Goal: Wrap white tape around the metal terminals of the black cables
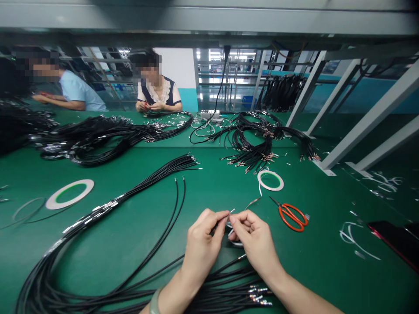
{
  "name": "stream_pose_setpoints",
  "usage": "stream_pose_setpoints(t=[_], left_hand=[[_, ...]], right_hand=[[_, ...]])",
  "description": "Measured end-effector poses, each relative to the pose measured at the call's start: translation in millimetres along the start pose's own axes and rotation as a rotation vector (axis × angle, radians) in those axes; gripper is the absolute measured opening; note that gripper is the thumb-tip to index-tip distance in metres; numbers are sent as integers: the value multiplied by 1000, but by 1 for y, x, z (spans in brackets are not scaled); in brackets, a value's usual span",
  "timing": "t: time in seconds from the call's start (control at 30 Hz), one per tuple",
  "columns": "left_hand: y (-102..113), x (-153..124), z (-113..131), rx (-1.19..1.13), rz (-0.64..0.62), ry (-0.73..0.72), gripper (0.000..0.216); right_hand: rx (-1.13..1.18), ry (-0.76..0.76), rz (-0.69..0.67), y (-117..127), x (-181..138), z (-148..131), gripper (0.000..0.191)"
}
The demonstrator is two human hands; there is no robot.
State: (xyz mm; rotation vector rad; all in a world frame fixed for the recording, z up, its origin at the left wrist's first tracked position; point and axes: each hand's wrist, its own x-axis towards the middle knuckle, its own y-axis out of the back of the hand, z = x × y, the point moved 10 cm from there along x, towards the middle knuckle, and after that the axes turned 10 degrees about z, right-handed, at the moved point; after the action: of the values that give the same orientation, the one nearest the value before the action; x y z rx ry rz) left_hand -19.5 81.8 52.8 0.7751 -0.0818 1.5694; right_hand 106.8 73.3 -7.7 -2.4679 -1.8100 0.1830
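Observation:
My left hand (203, 244) and my right hand (253, 237) meet low in the middle, both pinched on the tip of one thin black cable (225, 216) with a metal end. A strip of white tape (253, 201) runs from my fingers up to a small tape roll (270, 180). Under my wrists lies a bundle of black cables with metal terminals (248, 296). A long bundle of black cables (131, 194) sweeps from the lower left up to the centre.
Orange-handled scissors (292, 216) lie right of my hands. A large flat tape roll (69, 193) sits at the left. Piles of black cables (98, 135) cover the far green table (327, 261). Two other people sit at the far side. A slanted metal frame (360, 126) stands at the right.

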Motion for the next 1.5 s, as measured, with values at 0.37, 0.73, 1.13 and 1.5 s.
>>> stream_pose_setpoints(t=[0.37,0.73,1.13,1.5], left_hand=[[-10,-7,-27,-83,-42,236,15],[-5,-4,-19,-24,-13,152,17],[-6,-5,-15,-14,-27,125,17],[-2,-2,-5,6,-11,51,19]], right_hand=[[34,-10,-23,-4,-1,-1,22],[45,-6,-16,-5,-1,-2,23],[32,-32,1,-2,-2,-1,25],[21,-35,3,-1,0,2,27]])
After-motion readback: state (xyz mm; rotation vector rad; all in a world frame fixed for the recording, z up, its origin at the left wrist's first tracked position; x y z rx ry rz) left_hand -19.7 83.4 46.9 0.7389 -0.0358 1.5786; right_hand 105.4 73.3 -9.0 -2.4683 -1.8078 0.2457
